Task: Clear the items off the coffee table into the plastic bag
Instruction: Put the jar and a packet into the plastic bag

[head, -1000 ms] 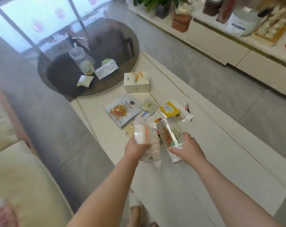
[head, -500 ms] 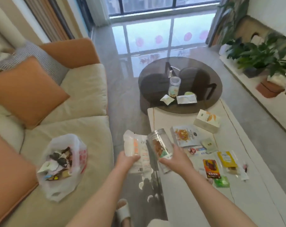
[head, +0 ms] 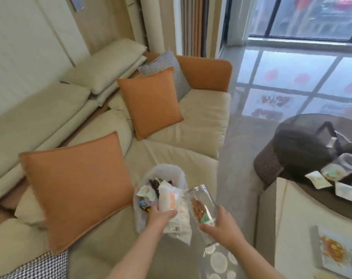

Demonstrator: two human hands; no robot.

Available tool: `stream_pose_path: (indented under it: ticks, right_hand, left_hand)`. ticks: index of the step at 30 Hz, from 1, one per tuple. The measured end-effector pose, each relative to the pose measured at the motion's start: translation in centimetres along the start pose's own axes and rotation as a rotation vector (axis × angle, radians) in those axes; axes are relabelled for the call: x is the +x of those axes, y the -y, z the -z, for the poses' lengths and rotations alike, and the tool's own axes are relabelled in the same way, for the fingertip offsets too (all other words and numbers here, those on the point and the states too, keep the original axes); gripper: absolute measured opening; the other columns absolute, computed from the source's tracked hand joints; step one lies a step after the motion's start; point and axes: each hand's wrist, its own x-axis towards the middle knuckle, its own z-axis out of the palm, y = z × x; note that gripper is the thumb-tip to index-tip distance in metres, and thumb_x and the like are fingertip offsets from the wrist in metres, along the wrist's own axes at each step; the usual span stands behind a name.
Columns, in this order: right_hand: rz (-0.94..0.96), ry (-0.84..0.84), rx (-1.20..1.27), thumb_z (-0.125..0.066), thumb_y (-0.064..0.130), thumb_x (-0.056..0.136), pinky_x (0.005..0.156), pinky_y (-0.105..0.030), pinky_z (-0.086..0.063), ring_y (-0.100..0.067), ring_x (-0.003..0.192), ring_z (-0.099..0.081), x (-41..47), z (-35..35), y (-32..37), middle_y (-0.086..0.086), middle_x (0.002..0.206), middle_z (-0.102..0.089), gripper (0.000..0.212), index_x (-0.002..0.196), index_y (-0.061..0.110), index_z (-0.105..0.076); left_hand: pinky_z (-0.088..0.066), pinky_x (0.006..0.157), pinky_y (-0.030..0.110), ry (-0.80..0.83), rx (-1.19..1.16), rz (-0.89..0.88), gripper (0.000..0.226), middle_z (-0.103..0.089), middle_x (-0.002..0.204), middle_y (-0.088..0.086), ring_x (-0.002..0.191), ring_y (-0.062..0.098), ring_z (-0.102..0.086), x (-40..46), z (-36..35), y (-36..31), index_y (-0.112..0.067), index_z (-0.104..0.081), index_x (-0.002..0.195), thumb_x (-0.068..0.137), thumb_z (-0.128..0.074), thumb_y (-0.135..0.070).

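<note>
Possibly the clear jar (head: 201, 206) gripped by the right hand (head: 221, 228) and the snack packet (head: 174, 206) pinched by the left hand (head: 159, 216) could be dropped beside the floppy plastic bag (head: 177, 174).

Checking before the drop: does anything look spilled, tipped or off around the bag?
Nothing spilled. The plastic bag sits open on the sofa, already heaped to its rim. The clear jar is carried tilted; I cannot see a lid.

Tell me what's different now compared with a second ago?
Both hands have carried their loads from above the coffee table over to the sofa: the left hand now holds the white snack packet at the plastic bag, with the right hand and clear jar beside it. Both grips are unchanged.
</note>
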Motion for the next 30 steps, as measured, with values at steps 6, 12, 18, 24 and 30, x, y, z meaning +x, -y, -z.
stream_pose_path:
  ticks: [6,12,18,24,30]
  right_hand:
    - [0.017,0.129,-0.035,-0.069,0.040,0.077,0.064,-0.024,-0.044,-0.015,0.090,-0.053,5.2,-4.6,6.0,-0.001,0.114,-0.052,0.078,0.140,0.017,-0.029]
    - [-0.054,0.166,0.054,-0.071,0.036,0.077,0.065,-0.027,-0.052,-0.018,0.092,-0.061,10.3,-8.4,9.4,-0.003,0.111,-0.052,0.078,0.138,0.012,-0.028]
    - [-0.107,0.135,0.022,-0.073,0.041,0.071,0.074,-0.035,-0.053,-0.017,0.085,-0.059,16.9,-11.0,10.3,0.001,0.094,-0.061,0.052,0.108,0.018,-0.045]
    - [-0.140,0.120,-0.112,-0.067,0.053,0.074,0.080,-0.030,-0.041,-0.022,0.110,-0.048,22.9,-13.6,8.7,-0.001,0.107,-0.061,0.058,0.114,0.015,-0.051]
    - [-0.141,0.084,-0.173,-0.061,0.060,0.074,0.098,-0.040,-0.043,-0.027,0.127,-0.039,26.4,-16.5,7.1,-0.003,0.119,-0.061,0.066,0.122,0.017,-0.046]
  left_hand:
    - [-0.056,0.084,0.042,-0.109,0.038,0.040,0.058,-0.063,0.102,0.005,0.091,0.026,-0.065,5.6,6.6,-0.1,-0.010,-0.049,0.123,0.073,-0.080,-0.012]
    - [-0.052,0.073,0.033,-0.205,0.116,0.068,0.056,-0.058,0.099,-0.001,0.087,0.021,-0.060,10.4,9.1,0.6,-0.014,-0.049,0.124,0.075,-0.077,-0.016]
    - [-0.055,0.085,0.042,-0.272,0.114,0.109,0.054,-0.062,0.103,0.000,0.091,0.024,-0.063,16.5,7.3,2.2,-0.020,-0.047,0.116,0.072,-0.078,-0.021]
    - [-0.056,0.077,0.037,-0.303,0.115,0.130,0.049,-0.062,0.101,0.002,0.086,0.023,-0.064,22.6,4.2,4.4,-0.021,-0.043,0.107,0.072,-0.078,-0.022]
    - [-0.043,0.064,0.026,-0.286,0.241,0.143,0.050,-0.061,0.107,0.000,0.084,0.018,-0.058,25.7,2.5,5.4,-0.017,-0.046,0.122,0.080,-0.072,-0.028]
